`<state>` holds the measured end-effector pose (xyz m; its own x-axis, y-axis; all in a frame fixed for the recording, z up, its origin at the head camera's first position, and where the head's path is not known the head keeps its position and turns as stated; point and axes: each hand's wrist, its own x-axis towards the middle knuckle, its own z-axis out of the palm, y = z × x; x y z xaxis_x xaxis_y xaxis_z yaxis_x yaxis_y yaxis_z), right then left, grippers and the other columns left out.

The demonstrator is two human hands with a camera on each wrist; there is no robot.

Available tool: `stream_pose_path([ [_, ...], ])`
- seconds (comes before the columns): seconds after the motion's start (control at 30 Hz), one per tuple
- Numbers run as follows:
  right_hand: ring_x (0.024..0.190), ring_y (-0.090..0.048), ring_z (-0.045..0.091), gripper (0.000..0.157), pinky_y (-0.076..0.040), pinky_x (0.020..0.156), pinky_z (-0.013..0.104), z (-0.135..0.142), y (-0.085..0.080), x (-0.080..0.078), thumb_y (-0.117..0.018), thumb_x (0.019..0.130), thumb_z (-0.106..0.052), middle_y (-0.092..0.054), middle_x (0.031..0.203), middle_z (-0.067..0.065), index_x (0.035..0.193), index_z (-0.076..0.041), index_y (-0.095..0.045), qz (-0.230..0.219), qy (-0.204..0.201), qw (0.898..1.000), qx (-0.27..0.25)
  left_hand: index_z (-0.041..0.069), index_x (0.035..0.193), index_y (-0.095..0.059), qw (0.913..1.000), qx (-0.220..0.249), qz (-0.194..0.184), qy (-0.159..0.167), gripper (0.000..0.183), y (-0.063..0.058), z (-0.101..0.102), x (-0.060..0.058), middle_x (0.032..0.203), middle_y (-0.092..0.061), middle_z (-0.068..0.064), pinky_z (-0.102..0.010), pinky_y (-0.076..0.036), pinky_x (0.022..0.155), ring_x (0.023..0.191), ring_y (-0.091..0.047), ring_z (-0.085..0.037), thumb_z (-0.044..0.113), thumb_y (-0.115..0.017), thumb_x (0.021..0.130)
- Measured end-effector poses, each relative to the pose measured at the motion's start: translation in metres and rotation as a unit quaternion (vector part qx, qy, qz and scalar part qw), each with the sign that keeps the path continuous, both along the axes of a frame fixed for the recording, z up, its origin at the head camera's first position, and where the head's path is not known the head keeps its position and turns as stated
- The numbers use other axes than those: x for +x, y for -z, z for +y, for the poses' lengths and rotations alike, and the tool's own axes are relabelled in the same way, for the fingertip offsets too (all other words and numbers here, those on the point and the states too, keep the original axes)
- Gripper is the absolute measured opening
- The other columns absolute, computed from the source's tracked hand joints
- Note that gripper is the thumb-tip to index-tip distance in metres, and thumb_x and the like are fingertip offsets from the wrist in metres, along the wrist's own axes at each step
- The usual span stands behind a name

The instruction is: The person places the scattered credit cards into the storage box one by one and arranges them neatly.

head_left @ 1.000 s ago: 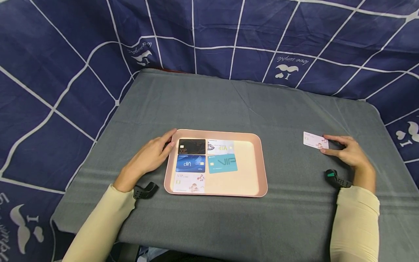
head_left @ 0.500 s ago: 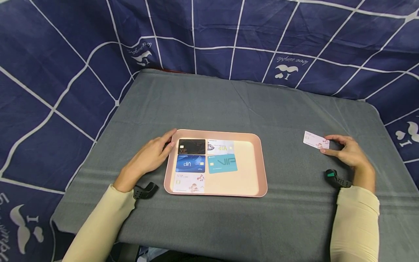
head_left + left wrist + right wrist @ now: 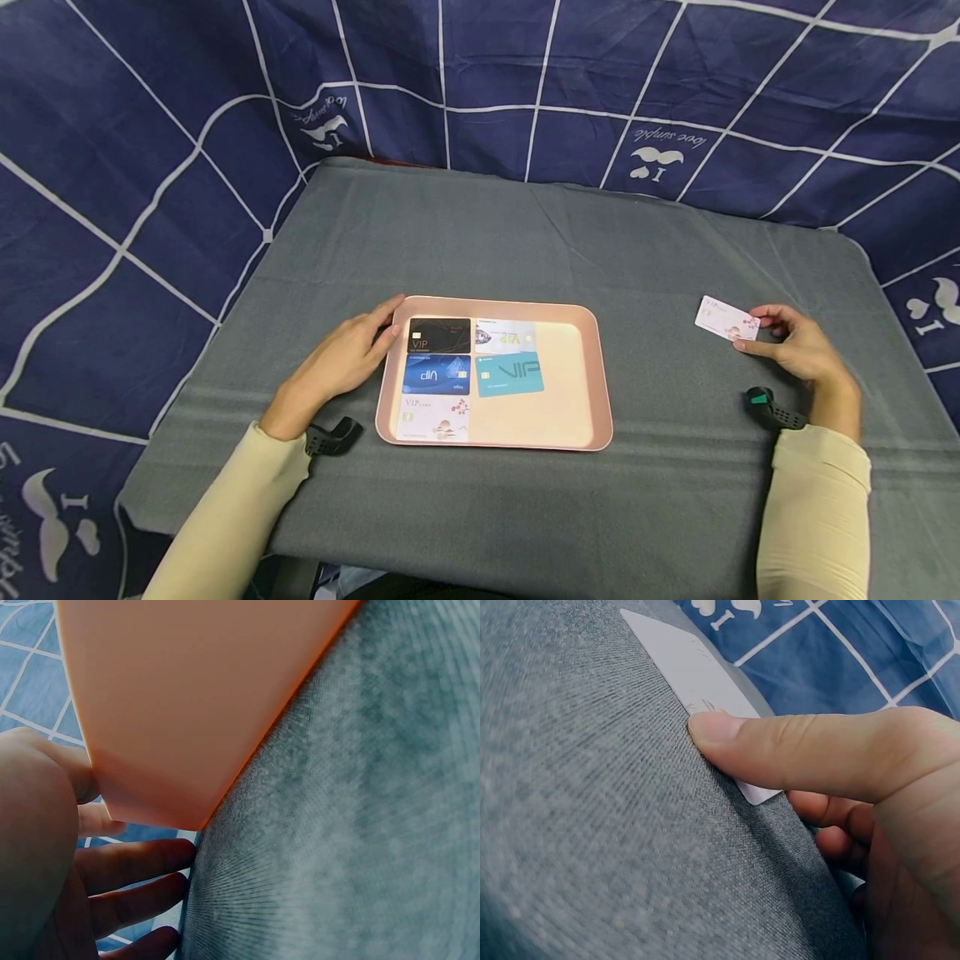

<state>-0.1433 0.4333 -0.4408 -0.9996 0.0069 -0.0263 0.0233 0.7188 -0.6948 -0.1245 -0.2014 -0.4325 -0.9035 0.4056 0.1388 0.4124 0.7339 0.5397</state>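
In the head view my left hand (image 3: 341, 354) lies at the left end of a pink tray (image 3: 604, 400), thumb and forefinger touching its rim; the other fingers stretch straight toward the cloth in the left wrist view. A black VIP card (image 3: 439, 336), a blue card (image 3: 437, 374) and a pale pink floral card (image 3: 432, 417) line the tray's left side. Beside them lie a white-silver card (image 3: 506, 337) and a teal card (image 3: 510, 374), slightly askew. Off to the right, my right hand (image 3: 806, 346) pinches another pale pink floral card (image 3: 726, 318) by its near right end, its thumb on top.
Grey cloth (image 3: 487, 233) covers the table under the tray. A navy curtain with white lines (image 3: 495, 67) hangs behind and along both sides. Each wrist wears a black strap-mounted device, such as the left one (image 3: 335, 437).
The pink card in my right hand has shifted slightly right and turned a little, with the forefinger drawing back along with it. My left hand and the tray have stayed put.
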Motion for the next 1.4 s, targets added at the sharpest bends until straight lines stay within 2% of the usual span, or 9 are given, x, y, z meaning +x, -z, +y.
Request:
stream_pose_path([
  [0.27, 0.087, -0.039, 0.008, 0.039, -0.031, 0.07, 0.021, -0.0003, 0.0013, 0.0013, -0.083, 0.081, -0.013, -0.05, 0.096, -0.023, 0.11, -0.019, -0.059, -0.003, 0.015, 1.0, -0.013, -0.001, 0.149, -0.04, 1.0, -0.003, -0.006, -0.002, 0.048, -0.0002, 0.0, -0.0004, 0.129, -0.057, -0.031, -0.057, -0.043, 0.097, 0.117, -0.057, -0.044, 0.018, -0.049, 0.105],
  [0.57, 0.085, -0.041, 0.007, 0.04, -0.033, 0.069, 0.017, -0.0005, 0.002, 0.0007, -0.084, 0.079, -0.009, -0.052, 0.094, -0.023, 0.109, -0.023, -0.06, 0.006, 0.02, 0.999, -0.029, 0.0, 0.149, -0.039, 1.0, -0.004, -0.007, -0.002, 0.048, -0.0018, -0.0005, 0.0001, 0.13, -0.057, -0.031, -0.056, -0.043, 0.097, 0.118, -0.057, -0.043, 0.018, -0.048, 0.106],
  [0.8, 0.088, -0.041, 0.006, 0.045, -0.032, 0.072, 0.019, -0.0005, 0.0016, 0.0018, -0.085, 0.079, -0.014, -0.054, 0.095, -0.025, 0.118, -0.014, -0.063, -0.016, 0.016, 1.0, -0.017, -0.001, 0.149, -0.039, 1.0, -0.004, -0.007, 0.0, 0.048, -0.002, 0.0001, 0.0, 0.128, -0.058, -0.031, -0.056, -0.044, 0.097, 0.117, -0.058, -0.043, 0.019, -0.047, 0.106],
  [0.93, 0.088, -0.041, 0.006, 0.045, -0.032, 0.072, 0.019, -0.0004, 0.0005, 0.003, -0.086, 0.078, -0.016, -0.054, 0.094, -0.025, 0.117, -0.015, -0.064, -0.022, 0.017, 1.0, -0.014, -0.001, 0.149, -0.039, 1.0, -0.004, -0.006, 0.001, 0.048, -0.0015, 0.0003, -0.0003, 0.127, -0.058, -0.031, -0.056, -0.044, 0.096, 0.116, -0.058, -0.043, 0.019, -0.047, 0.106],
  [1.17, 0.087, -0.043, 0.004, 0.048, -0.032, 0.07, 0.016, 0.0001, -0.0028, 0.0019, -0.088, 0.076, -0.023, -0.055, 0.091, -0.029, 0.116, -0.01, -0.067, -0.004, 0.012, 0.999, 0.031, 0.0, 0.149, -0.04, 1.0, -0.004, -0.003, 0.0, 0.048, -0.0005, 0.0001, 0.0001, 0.127, -0.059, -0.031, -0.056, -0.045, 0.095, 0.115, -0.059, -0.043, 0.019, -0.047, 0.106],
  [1.4, 0.082, -0.047, -0.002, 0.049, -0.035, 0.068, 0.014, -0.0001, -0.005, 0.0006, -0.091, 0.072, -0.023, -0.055, 0.086, -0.036, 0.114, -0.008, -0.071, 0.013, 0.021, 0.998, 0.051, 0.001, 0.149, -0.04, 1.0, -0.005, -0.006, -0.004, 0.049, -0.0007, 0.0, 0.0006, 0.127, -0.059, -0.03, -0.056, -0.044, 0.096, 0.115, -0.059, -0.042, 0.021, -0.047, 0.106],
])
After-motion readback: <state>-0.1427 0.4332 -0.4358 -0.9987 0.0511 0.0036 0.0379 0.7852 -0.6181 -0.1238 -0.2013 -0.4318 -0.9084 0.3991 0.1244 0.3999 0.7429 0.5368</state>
